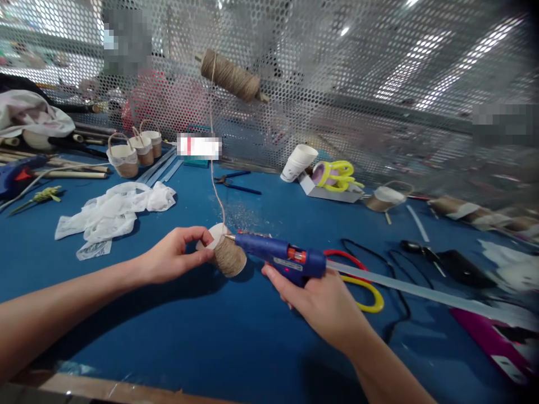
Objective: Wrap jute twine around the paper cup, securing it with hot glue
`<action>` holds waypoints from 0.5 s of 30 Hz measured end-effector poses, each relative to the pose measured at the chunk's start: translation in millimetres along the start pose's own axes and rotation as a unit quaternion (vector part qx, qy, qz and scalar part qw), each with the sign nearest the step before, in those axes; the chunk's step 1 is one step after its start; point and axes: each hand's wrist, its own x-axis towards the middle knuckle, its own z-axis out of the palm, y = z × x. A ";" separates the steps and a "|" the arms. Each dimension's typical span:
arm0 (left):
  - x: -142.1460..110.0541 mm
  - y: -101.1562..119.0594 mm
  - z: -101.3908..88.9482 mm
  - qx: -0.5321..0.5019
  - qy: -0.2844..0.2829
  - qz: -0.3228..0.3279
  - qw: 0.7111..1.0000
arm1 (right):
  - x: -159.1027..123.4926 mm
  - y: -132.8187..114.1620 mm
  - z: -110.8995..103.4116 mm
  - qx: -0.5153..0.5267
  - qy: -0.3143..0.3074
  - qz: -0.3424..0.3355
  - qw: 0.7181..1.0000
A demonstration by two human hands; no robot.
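Observation:
My left hand (183, 255) pinches the pale rim of a small paper cup (229, 255) wrapped in brown twine, tilted above the blue table. My right hand (320, 297) is wrapped round a blue hot glue gun (265, 248), with a long clear glue stick (404, 287) coming out of its back. The gun's nozzle is at the cup's upper edge; whether it touches cannot be made out. From the cup a strand of twine (213, 174) runs up to a twine spool (231, 76) hung on the perforated metal screen.
Three twine-covered cups with handles (123, 163) stand at the back left, behind crumpled white plastic (118, 213). Pliers (238, 184) lie mid-table. White cups (297, 163) and yellow-handled scissors (339, 174) sit at the back. Red and yellow handles (373, 307) and a black cord (406, 308) lie right.

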 end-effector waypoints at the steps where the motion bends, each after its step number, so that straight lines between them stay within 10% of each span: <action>1: -0.3 0.3 0.2 0.001 -0.001 0.000 1.000 | -0.3 0.1 0.3 -0.004 0.002 -0.007 1.000; 15: 0.3 -9.7 -0.6 -0.052 -0.012 0.065 0.996 | -5.2 0.2 1.9 -0.132 0.009 -0.131 0.982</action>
